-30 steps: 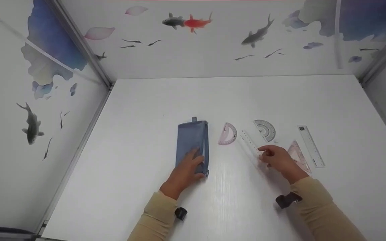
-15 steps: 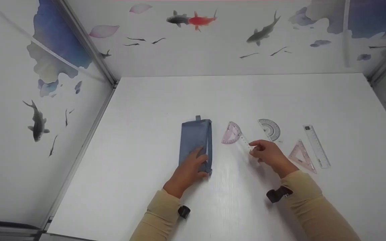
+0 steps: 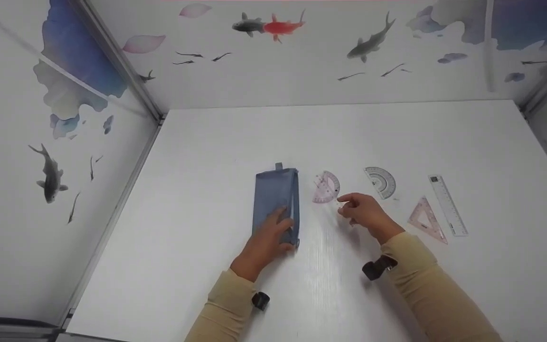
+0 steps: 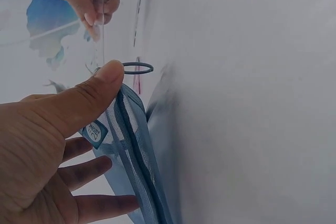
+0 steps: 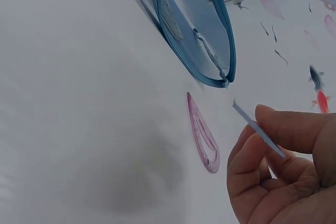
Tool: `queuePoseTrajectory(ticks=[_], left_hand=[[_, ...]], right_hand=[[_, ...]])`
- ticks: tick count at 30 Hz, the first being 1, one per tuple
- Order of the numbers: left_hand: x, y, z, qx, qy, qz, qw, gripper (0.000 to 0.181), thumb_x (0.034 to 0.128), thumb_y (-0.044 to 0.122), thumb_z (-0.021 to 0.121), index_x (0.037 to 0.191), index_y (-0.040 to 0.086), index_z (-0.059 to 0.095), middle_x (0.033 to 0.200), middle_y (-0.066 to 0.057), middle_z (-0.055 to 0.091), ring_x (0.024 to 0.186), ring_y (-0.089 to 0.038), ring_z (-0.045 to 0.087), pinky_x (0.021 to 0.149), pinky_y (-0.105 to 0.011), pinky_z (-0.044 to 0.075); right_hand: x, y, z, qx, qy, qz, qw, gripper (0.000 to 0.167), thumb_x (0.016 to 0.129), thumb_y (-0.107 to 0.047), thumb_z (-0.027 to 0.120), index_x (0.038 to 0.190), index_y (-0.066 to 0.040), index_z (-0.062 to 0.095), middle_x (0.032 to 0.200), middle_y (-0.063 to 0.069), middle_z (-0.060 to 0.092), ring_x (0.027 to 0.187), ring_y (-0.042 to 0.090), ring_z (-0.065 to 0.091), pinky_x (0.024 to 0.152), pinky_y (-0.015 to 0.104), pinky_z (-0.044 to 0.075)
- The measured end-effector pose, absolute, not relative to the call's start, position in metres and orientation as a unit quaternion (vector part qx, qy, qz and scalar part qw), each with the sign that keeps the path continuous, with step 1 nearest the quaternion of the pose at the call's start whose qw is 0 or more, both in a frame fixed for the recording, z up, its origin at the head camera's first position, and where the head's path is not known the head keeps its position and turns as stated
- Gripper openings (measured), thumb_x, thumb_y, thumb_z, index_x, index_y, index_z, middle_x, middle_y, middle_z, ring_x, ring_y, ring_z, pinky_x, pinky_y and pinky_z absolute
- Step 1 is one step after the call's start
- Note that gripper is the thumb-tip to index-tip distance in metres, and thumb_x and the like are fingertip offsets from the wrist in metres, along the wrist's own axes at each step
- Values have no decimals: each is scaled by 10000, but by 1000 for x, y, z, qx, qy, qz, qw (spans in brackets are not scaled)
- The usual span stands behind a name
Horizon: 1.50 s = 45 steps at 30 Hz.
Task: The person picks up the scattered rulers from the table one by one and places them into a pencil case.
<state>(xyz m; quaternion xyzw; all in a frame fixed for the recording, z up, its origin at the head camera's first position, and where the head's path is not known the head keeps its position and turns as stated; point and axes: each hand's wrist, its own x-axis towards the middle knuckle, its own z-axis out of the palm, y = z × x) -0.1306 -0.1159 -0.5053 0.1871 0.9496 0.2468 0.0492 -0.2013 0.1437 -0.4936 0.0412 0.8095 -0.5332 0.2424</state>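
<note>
My left hand (image 3: 260, 246) holds the lower part of a blue zippered pencil case (image 3: 271, 190) lying on the table. In the left wrist view its thumb (image 4: 86, 95) presses near the zip end, beside a ring pull (image 4: 139, 68). The right wrist view looks into the pouch's unzipped mouth (image 5: 228, 40), where a pale item (image 5: 171, 18) lies inside. Between thumb and fingers my right hand (image 3: 366, 213) pinches a clear ruler (image 5: 259, 128), raised off the table. From the head it overlaps the pink protractor (image 3: 333, 190), which lies right of the pouch.
A clear protractor (image 3: 388, 184), a pink set square (image 3: 417, 213) and another clear ruler (image 3: 449, 206) lie on the white table to the right. White panels with painted fish (image 3: 283, 27) bound the table at the back and sides.
My right hand has moved left with the ruler, away from the set square and toward the pouch. The left hand and pouch stay in place.
</note>
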Motion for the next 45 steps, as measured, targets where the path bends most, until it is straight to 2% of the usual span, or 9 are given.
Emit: queuePoseTrajectory(ticks=[4, 14, 25, 36, 45], left_hand=[[-129, -116, -506, 183, 950, 249, 52, 546, 760, 212, 802, 1242, 144, 554, 1508, -170, 345, 1354, -368, 390, 1034, -445, 418], [-130, -117, -506, 180, 954, 237, 39, 551, 731, 208, 819, 1213, 160, 557, 1499, -175, 365, 1348, -365, 403, 1027, -437, 427], [-131, -116, -503, 174, 954, 240, 45, 551, 743, 193, 817, 1222, 166, 545, 1505, -167, 362, 1343, -370, 410, 1015, -444, 437], [-131, -117, -504, 177, 949, 254, 53, 517, 759, 209, 802, 1201, 158, 539, 1509, -166, 352, 1348, -368, 398, 997, -443, 453], [-130, -119, -506, 201, 949, 242, 19, 528, 761, 198, 802, 1206, 147, 521, 1480, -176, 370, 1332, -369, 413, 978, -421, 468]], right_hand=[[-201, 138, -497, 48, 803, -540, 246, 396, 928, -72, 604, 1307, 11, 525, 986, 64, 558, 882, 205, 528, 713, 237, 486], [-202, 124, -497, 55, 790, -559, 244, 390, 930, -65, 602, 1307, 7, 531, 1017, 70, 570, 878, 169, 526, 710, 229, 479], [-200, 108, -499, 67, 770, -581, 256, 386, 942, -101, 601, 1313, -14, 539, 1030, 72, 569, 910, 191, 533, 728, 239, 478], [-199, 89, -502, 65, 764, -589, 255, 381, 931, -87, 613, 1295, 9, 549, 965, 58, 575, 838, 175, 553, 676, 234, 474], [-197, 78, -503, 62, 751, -610, 244, 391, 919, -79, 626, 1282, 39, 540, 902, 37, 562, 765, 151, 542, 639, 247, 472]])
